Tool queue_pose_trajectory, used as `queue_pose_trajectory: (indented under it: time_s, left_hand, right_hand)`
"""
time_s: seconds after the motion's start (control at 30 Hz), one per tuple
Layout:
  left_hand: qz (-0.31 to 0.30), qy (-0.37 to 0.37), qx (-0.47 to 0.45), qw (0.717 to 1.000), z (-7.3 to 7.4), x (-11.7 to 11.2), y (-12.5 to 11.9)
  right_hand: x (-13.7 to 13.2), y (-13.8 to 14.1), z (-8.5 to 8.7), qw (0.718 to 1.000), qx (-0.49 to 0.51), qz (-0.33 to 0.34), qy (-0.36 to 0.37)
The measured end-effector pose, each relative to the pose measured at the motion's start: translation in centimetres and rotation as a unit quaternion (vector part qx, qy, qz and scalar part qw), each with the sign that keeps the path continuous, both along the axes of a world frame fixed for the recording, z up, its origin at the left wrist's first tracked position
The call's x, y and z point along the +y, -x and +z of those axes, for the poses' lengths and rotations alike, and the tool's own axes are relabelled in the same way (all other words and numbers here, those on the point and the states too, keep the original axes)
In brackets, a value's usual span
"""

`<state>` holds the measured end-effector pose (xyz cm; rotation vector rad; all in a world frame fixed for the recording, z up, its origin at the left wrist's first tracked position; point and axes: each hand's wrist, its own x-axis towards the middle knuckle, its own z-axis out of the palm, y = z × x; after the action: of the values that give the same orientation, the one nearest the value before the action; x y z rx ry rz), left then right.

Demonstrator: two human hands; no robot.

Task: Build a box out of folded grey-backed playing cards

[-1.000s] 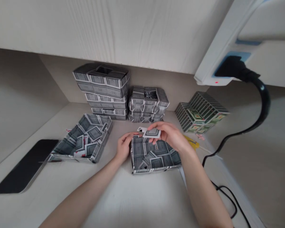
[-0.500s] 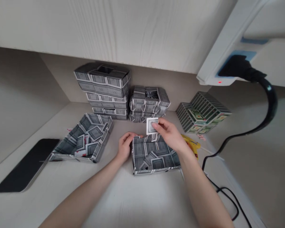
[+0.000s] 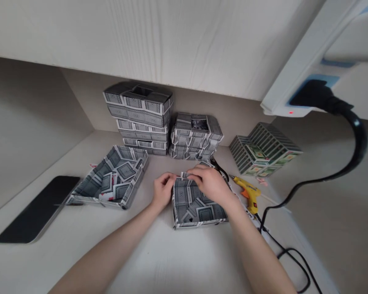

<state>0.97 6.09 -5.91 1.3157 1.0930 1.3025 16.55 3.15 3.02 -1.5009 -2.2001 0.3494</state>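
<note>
An open tray made of grey-backed playing cards [image 3: 196,208] lies on the white desk in front of me. My left hand [image 3: 163,190] pinches the tray's far left corner. My right hand [image 3: 210,183] lies curled over the tray's far wall, fingers pressed down on a folded playing card [image 3: 185,175] at the rim. The two hands almost meet at that far corner. Most of the card is hidden under my right fingers.
A second card tray [image 3: 115,181] sits to the left, a black phone [image 3: 38,208] further left. Two stacks of card boxes [image 3: 141,118] [image 3: 196,136] stand at the back, a green-faced card block [image 3: 262,149] at right. A yellow glue gun [image 3: 248,194] and black cable [image 3: 294,261] lie right of the tray.
My right hand has brought the card down from above the tray onto its far wall. The left hand has stayed at the corner. The view has shifted slightly, showing the glue gun.
</note>
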Motion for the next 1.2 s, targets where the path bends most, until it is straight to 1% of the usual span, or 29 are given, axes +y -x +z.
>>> queue_pose_trajectory:
  time_s: [0.3,0.43,0.63,0.87,1.07,1.2]
  left_hand:
    - [-0.005,0.009,0.002,1.000,0.2,-0.1,0.0]
    - [-0.001,0.010,-0.003,1.000,0.3,-0.1,-0.1]
    - [-0.005,0.005,-0.004,1.000,0.1,0.0,-0.1]
    - [-0.011,-0.004,0.002,1.000,0.2,-0.1,0.0]
    - [-0.005,-0.003,-0.007,1.000,0.4,-0.2,-0.1]
    - [-0.009,-0.013,-0.034,0.999,0.7,-0.3,-0.2]
  right_hand:
    - [0.1,-0.9,0.3,0.999,0.035,0.004,0.006]
    - [0.2,-0.9,0.2,0.999,0.033,0.006,0.013]
    - [0.1,-0.4,0.2,1.000,0.001,-0.002,0.015]
    - [0.0,-0.3,0.1,0.999,-0.033,-0.010,0.022]
    - [-0.1,0.3,0.0,0.998,-0.054,-0.008,0.022]
    - [-0.1,0.5,-0.1,0.997,-0.071,-0.006,0.016]
